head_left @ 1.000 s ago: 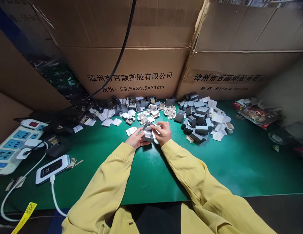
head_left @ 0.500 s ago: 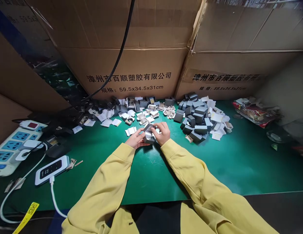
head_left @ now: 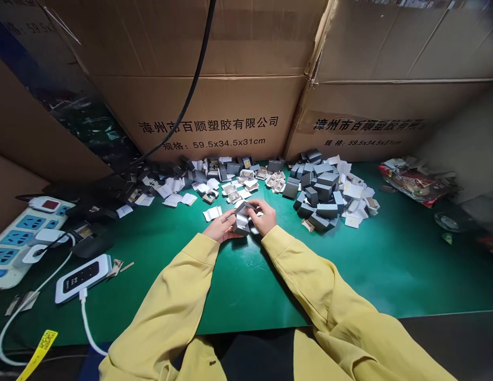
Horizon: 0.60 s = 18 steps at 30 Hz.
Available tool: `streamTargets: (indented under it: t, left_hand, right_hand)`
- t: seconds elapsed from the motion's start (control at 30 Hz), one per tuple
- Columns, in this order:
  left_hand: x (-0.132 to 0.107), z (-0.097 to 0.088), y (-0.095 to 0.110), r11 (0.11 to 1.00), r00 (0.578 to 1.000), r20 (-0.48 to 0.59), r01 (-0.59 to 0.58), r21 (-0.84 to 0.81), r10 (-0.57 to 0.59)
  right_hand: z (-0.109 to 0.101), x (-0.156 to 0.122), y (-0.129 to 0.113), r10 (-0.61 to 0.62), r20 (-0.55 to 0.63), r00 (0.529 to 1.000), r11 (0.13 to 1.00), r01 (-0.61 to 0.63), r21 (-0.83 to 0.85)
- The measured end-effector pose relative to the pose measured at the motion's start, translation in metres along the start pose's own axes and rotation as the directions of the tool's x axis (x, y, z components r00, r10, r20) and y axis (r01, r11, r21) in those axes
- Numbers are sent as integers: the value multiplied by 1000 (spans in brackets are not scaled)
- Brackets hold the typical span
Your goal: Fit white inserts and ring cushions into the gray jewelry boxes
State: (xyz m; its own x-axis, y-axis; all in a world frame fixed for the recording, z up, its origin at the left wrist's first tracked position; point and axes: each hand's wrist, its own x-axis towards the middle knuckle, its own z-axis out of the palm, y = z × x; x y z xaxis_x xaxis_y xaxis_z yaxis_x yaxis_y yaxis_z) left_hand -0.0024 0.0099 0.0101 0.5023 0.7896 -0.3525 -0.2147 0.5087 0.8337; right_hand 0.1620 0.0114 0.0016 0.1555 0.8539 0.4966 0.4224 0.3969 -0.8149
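Note:
A small dark grey box, lid raised and pale inside, is held between my two hands above the green table. My left hand is closed around its left side and underneath. My right hand grips the raised lid at the right, its fingertips partly hidden by the lid. Just beyond my hands lie pale box inserts in a loose heap. To the right is a pile of closed dark grey boxes. A folded white paper rests left of my left hand.
Large cardboard cartons stand along the back. White paper slips lie beside the box pile. At left are a power strip, a white device with a cable, and dark open boxes. A red plastic bag sits far right.
Both hands stay in nearly the same place around the small box. The right fingers have shifted slightly at the lid, and the view has moved a little.

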Motion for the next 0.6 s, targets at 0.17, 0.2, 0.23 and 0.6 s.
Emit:
streamTargets:
  t: [0.17,0.2,0.23,0.6]
  left_hand:
    - [2,-3,-1,1000,998,66,4,25,-5]
    - [2,-4,-1,1000,997,76,-1,29,-1]
    - [3,-4,-2,999,996,87,-6,32,3]
    - [-1,-1,-2,999,996,86,-22,39,19]
  right_hand:
    - [-1,0,-1,-82,-17,996,995,81,-65]
    - [-1,-1,-1,-89,-19,996,994,87,-70]
    - [-1,-1,0,-94,-19,995,993,92,-74]
    - [-1,1,2,-73,21,997,996,74,-41]
